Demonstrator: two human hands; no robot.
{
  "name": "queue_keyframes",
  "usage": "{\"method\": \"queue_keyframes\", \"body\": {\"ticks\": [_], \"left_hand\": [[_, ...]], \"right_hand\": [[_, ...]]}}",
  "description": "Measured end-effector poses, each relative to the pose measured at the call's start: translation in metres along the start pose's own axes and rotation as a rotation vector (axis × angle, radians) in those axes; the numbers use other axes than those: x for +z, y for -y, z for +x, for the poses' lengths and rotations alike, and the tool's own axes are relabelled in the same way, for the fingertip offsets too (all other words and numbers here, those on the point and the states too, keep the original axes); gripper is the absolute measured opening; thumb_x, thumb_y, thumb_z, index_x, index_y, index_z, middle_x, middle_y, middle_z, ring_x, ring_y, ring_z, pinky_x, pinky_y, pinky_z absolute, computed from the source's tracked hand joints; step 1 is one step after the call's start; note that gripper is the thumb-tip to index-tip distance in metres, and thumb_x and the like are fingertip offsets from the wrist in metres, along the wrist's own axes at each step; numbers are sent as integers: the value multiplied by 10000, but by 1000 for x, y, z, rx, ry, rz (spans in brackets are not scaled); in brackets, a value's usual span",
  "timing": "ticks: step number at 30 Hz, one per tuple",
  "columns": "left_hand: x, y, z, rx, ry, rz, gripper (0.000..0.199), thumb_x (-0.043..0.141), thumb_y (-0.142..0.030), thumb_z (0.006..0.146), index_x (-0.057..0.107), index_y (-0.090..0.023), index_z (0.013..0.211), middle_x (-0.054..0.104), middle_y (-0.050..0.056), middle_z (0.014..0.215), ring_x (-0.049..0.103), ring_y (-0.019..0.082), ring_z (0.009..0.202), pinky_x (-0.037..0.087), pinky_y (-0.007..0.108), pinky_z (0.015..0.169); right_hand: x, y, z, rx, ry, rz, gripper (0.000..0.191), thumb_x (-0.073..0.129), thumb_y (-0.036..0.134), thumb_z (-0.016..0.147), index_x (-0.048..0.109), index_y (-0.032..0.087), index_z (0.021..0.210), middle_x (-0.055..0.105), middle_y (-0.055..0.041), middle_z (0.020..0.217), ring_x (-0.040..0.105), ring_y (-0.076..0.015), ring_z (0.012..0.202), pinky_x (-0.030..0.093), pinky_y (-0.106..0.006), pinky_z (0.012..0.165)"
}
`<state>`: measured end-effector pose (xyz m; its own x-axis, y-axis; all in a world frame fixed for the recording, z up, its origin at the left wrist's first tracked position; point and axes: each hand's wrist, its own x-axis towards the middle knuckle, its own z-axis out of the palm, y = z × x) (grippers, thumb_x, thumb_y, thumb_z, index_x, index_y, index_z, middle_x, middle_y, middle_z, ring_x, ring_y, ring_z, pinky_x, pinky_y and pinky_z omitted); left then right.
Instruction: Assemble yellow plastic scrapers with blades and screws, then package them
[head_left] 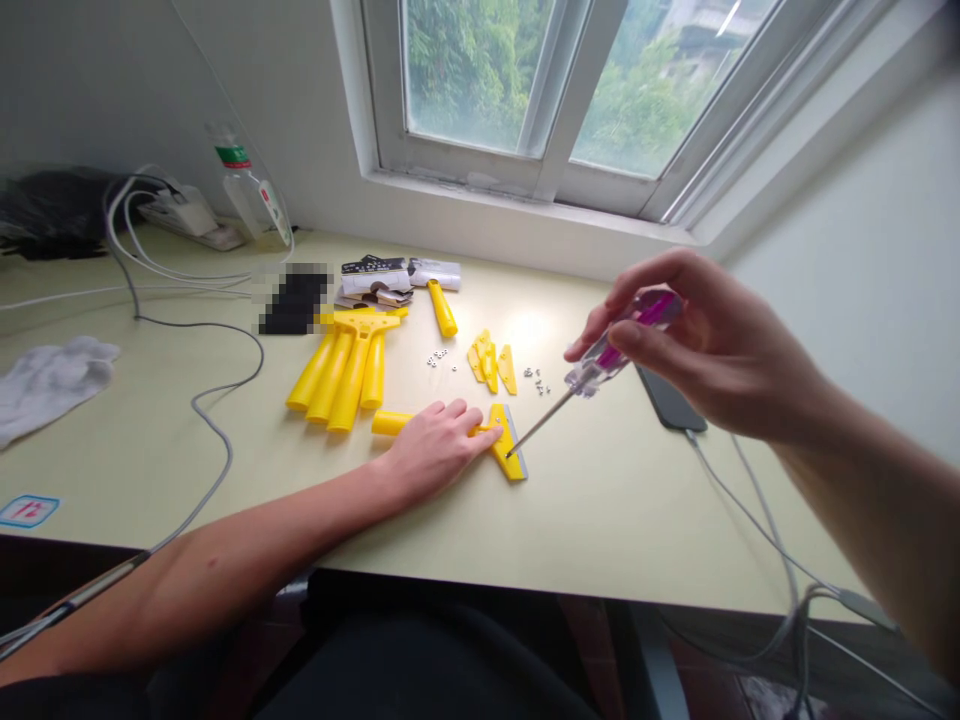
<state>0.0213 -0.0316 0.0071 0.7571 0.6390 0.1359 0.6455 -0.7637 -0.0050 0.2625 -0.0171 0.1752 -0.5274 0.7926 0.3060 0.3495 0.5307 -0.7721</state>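
One yellow scraper (502, 440), near-centre of surface (630, 520), blade (523, 465) fitted, fastening seemingly unfinished, left hand (442, 448) clasped round its handle (390, 423), right hand (724, 350) clamped on screwdriver (591, 373); farther off, plates (508, 370) and small fasteners (538, 380) lie loose.

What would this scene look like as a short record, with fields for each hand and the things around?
Left hand: holding a yellow scraper by its handle on the desk
Right hand: holding a screwdriver
Screwdriver tip: at the scraper's head
Beyond the scraper: loose yellow plates
Left side: clustered yellow handles, white cloth, bottle
Background: window
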Motion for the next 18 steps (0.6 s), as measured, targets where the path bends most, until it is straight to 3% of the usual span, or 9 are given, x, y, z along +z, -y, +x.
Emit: {"method": "queue_keyframes", "body": {"ticks": [7,13,18], "left_hand": [[1,0,0,4,7,-8,381,374,-179,992,541,-233,1330,612,77,1046,534,214,952,462,334,790],[0,3,-1,-3,-6,-25,368,387,-192,991,543,-240,1321,612,75,1027,529,208,915,453,331,747],[-4,2,-3,-3,-3,-50,342,393,-207,989,554,-239,1289,614,63,995,529,206,887,443,329,711]], "right_hand": [[-6,3,10,-138,-272,166,155,670,232,839,622,323,955,614,-1,816,683,-214,723,615,-437,670],[-4,-9,28,-106,-255,251,124,693,233,826,605,264,907,586,9,760,639,-159,648,631,-395,654],[8,-25,37,-90,-258,252,143,674,313,846,564,284,933,550,24,773,633,-143,666,625,-358,652]]}}
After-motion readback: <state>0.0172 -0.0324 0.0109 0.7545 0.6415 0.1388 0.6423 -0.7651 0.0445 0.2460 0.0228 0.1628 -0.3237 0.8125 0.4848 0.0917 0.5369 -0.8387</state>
